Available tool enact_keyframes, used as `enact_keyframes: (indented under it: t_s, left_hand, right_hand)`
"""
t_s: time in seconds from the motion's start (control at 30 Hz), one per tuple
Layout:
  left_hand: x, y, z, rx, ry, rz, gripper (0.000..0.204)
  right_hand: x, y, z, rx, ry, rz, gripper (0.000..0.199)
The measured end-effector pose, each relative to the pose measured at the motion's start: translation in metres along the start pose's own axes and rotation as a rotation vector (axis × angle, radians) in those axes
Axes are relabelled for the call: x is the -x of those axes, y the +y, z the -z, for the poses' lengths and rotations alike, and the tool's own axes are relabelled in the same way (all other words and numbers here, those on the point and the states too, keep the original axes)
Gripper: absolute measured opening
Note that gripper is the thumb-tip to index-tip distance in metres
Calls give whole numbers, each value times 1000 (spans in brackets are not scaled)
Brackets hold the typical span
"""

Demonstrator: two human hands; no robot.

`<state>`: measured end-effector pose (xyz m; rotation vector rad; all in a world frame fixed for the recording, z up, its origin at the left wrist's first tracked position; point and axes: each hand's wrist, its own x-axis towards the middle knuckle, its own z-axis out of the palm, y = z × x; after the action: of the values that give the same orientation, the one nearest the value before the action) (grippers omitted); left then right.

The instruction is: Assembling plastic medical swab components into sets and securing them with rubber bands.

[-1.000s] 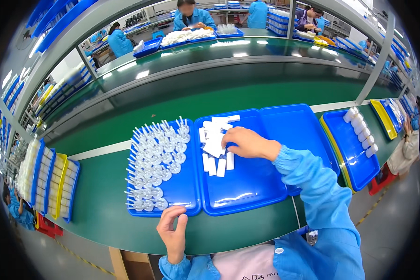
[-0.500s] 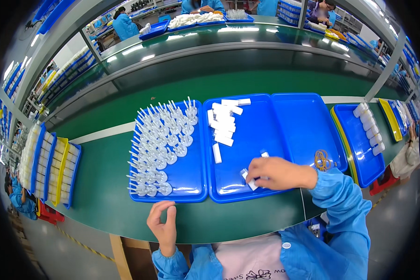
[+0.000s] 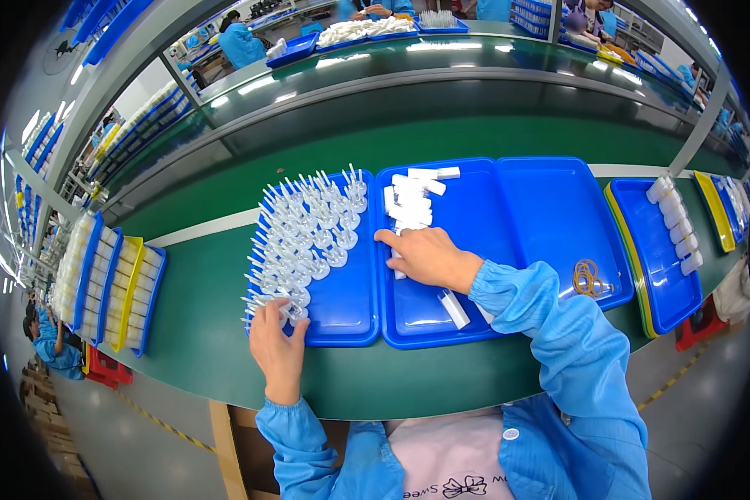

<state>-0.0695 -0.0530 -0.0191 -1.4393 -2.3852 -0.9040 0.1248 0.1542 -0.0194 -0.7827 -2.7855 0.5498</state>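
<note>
My left hand (image 3: pixel 278 348) is at the near edge of the left blue tray (image 3: pixel 346 329), its thumb and fingers curled about a clear, round-bodied piece with a thin stem (image 3: pixel 296 313). Rows of the same clear stemmed pieces (image 3: pixel 312 237) fill much of that tray. Over the middle blue tray (image 3: pixel 467 200), my right hand (image 3: pixel 432 257) reaches left with its index finger stretched out and the thumb apart. Beneath that hand is a small white box (image 3: pixel 400 272), partly hidden; a pile of similar white boxes (image 3: pixel 412 197) lies just beyond. Another white box (image 3: pixel 454 309) lies near my right wrist.
Tan rubber bands (image 3: pixel 587 277) lie in the right blue tray (image 3: pixel 550 187). Farther right, stacked trays (image 3: pixel 660 292) hold white rolls (image 3: pixel 673 221). Filled trays stand tilted on the left (image 3: pixel 112 283). A long rail (image 3: pixel 442 77) crosses behind the green bench (image 3: pixel 200 283), with co-workers beyond.
My left hand has moved up from the bench edge to the clear pieces. My right hand has gone left and away from me, leaving a white box near the tray's front. The view has shifted slightly.
</note>
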Motion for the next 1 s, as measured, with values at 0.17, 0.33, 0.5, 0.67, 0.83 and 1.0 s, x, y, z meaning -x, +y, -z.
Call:
enact_keyframes:
  t_s: [0.17,0.33,0.5,0.67,0.83,1.0]
  left_hand:
    - [16,-18,-10,81,100,-42,14]
    - [36,-13,-8,712,302,312,15]
    - [31,7,17,1406,242,537,35]
    - [37,24,18,1915,-141,612,43]
    - [54,72,1,1811,-451,523,30]
    - [55,104,0,1536,-534,332,12]
  right_hand:
    - [25,1,-9,82,-11,16,49]
    - [69,17,0,100,54,111,37]
    - [90,34,52,-359,237,-72,26]
    - [104,17,71,-1207,292,-193,33]
    - [108,-6,67,-1502,196,-221,37]
    - [105,-15,58,-1610,263,-210,33]
